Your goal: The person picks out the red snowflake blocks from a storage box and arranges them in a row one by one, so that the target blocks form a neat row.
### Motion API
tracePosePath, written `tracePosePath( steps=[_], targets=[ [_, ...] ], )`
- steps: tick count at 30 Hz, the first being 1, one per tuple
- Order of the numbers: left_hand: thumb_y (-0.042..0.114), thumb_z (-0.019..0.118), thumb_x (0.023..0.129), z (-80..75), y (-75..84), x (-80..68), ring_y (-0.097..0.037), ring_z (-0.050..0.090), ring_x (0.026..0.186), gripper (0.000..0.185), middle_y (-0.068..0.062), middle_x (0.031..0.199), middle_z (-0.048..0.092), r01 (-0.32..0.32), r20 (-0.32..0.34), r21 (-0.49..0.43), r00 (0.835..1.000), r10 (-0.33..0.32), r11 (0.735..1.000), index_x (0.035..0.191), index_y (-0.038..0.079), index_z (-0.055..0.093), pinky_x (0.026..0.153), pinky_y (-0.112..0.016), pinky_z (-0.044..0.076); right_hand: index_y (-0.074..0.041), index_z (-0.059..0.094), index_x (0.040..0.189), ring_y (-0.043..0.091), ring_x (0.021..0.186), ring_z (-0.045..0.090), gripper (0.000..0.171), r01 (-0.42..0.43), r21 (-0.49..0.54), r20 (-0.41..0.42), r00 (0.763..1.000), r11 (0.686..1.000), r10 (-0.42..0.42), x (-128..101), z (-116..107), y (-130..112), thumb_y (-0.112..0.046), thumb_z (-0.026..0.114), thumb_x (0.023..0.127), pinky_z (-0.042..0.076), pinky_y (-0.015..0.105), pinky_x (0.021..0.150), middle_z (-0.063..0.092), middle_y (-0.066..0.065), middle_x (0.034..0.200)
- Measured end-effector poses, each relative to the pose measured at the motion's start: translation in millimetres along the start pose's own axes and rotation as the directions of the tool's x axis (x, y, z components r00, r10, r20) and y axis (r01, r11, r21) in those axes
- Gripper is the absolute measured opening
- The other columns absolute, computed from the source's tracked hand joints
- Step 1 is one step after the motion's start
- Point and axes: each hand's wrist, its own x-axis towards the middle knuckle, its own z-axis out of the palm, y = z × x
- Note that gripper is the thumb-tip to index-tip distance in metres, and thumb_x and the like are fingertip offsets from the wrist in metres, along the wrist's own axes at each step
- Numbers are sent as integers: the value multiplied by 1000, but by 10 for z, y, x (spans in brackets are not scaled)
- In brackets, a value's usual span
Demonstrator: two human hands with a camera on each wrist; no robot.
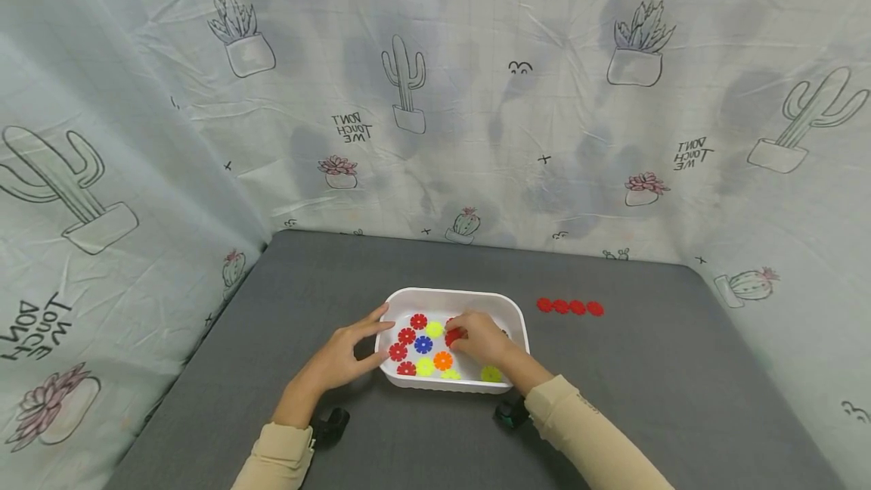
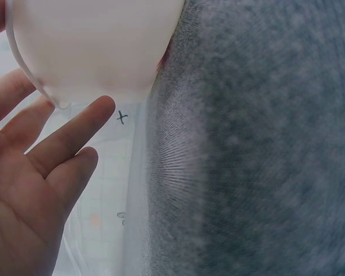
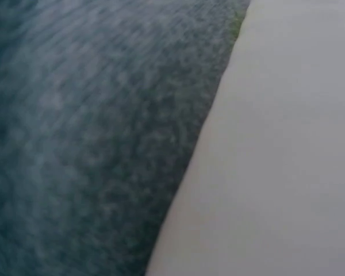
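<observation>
Fingers of your left hand lie spread against the shallow white plastic tray's left rim; keep bracing there. Inside it, your right hand pinches a red flower-shaped plastic disc; lift straight, clear of neighbouring discs.
</observation>
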Motion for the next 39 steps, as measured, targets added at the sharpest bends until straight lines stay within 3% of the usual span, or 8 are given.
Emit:
tracePosePath(
  steps=[6, 11, 23, 30, 39],
  targets=[
    [28, 64, 81, -2, 4, 2, -20, 37, 128, 49, 3, 145, 31, -11, -1, -10, 1000, 11, 1000, 127, 15, 51, 97, -50, 37, -10, 65, 109, 12, 85, 55, 30, -19, 91, -15, 1000, 996, 21, -3, -23, -3, -14, 66, 79, 50, 29, 79, 63, -1, 96],
    [29, 63, 81, -2, 3, -8, -19, 37, 128, 49, 5, 145, 30, 0, 0, 1, 1000, 0, 1000, 127, 17, 51, 97, -49, 37, -5, 63, 111, 16, 89, 58, 32, 27, 166, -53, 998, 986, -18, -10, -55, -27, -7, 64, 79, 51, 32, 81, 64, 3, 100],
    [29, 64, 81, 13, -8, -20, -18, 37, 127, 49, 6, 145, 30, -8, -9, 11, 1000, 8, 1000, 127, 17, 52, 97, -48, 38, -5, 58, 117, 23, 101, 58, 36, 13, 449, -110, 993, 893, 41, -90, -179, -28, -2, 60, 81, 50, 33, 84, 62, 7, 112],
    [31, 64, 81, 6, -2, -5, -18, 37, 128, 49, 5, 145, 30, -14, -7, 13, 1000, 14, 1000, 127, 19, 51, 97, -47, 38, -13, 59, 116, 18, 101, 57, 34, -69, 506, -148, 975, 860, 165, -212, -357, 48, -8, 61, 82, 51, 32, 82, 62, 0, 109],
    [32, 63, 81, -11, 14, 6, -21, 36, 129, 51, 6, 145, 29, 34, 9, 2, 999, -34, 999, 129, 19, 50, 96, -51, 38, -8, 57, 116, 24, 100, 55, 34, -8, 557, -257, 949, 830, 182, -456, -531, 219, -10, 62, 83, 50, 23, 80, 59, 10, 112]
  ],
)
